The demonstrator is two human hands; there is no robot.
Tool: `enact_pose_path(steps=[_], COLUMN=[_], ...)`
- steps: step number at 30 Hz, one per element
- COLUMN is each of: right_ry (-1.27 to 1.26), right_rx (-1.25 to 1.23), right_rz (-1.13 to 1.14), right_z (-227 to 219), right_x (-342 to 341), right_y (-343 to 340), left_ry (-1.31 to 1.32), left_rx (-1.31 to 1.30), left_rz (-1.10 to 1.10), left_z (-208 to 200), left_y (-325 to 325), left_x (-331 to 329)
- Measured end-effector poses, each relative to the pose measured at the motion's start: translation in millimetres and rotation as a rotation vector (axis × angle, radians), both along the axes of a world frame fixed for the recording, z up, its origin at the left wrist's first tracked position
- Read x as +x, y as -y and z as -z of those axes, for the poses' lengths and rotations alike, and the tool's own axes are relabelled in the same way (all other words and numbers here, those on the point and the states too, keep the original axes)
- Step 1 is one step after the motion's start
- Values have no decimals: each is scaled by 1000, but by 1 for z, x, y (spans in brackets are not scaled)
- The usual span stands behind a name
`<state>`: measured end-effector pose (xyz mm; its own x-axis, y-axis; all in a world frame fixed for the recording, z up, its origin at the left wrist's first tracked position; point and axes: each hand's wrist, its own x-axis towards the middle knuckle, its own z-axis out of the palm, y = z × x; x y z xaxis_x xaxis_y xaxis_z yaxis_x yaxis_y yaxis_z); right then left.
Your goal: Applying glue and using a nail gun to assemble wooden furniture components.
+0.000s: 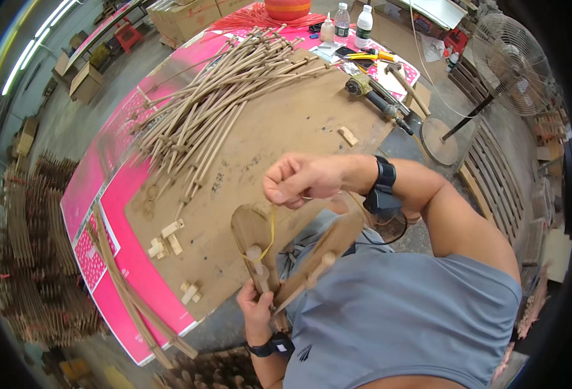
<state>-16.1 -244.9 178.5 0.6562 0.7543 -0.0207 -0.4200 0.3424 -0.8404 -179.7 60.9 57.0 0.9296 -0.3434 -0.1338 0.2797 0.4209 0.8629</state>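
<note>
My left hand [255, 308], low near the table's front edge, grips the lower end of a brown wooden piece [242, 225] with a rounded top and a pale dowel. A second brown wooden piece [338, 238] with a pale peg leans beside it against my shirt. Above them my right hand [302, 179] is closed in a pinch on a thin yellow elastic band [272, 227]. The band stretches down from the fingers and passes around the dowel area of the first piece. Where the two pieces meet lower down is partly hidden.
A pile of long thin wooden sticks [214, 97] covers the table's far left. Small wooden blocks [172, 236] lie at left, near two curved slats [127, 285]. A power tool [377, 97], bottles [364, 26] and a hammer [408, 87] sit far right, beside a standing fan [513, 65].
</note>
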Motion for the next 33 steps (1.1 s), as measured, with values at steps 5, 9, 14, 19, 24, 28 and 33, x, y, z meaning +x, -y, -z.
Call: enact_pose_path(steps=[5,9,14,19,24,28,33], right_ry=[102,259,857,1626,1828,1660,923], right_rx=[-502,-733,-1064,-1117,-1084,-774,-1074], right_rz=[0,27,98,153,103,445,-155], right_z=[-43,-63,-71,-83,-79,-90,-3], right_x=[30,42,54,17,-7,-24,-30], right_y=[-6,-27,-54,-92,-95,-80,-57], left_ry=[166,360,409,394,258,88,73], left_rx=[445,662,766,693,552,381,252], left_rz=[-251,-298,-425,-465,-468,-521,-506], left_z=[-5,23,16,18,18,21,-33], left_y=[21,28,46,38,28,-11,-48], left_x=[-2,-2,9,11,21,22,21])
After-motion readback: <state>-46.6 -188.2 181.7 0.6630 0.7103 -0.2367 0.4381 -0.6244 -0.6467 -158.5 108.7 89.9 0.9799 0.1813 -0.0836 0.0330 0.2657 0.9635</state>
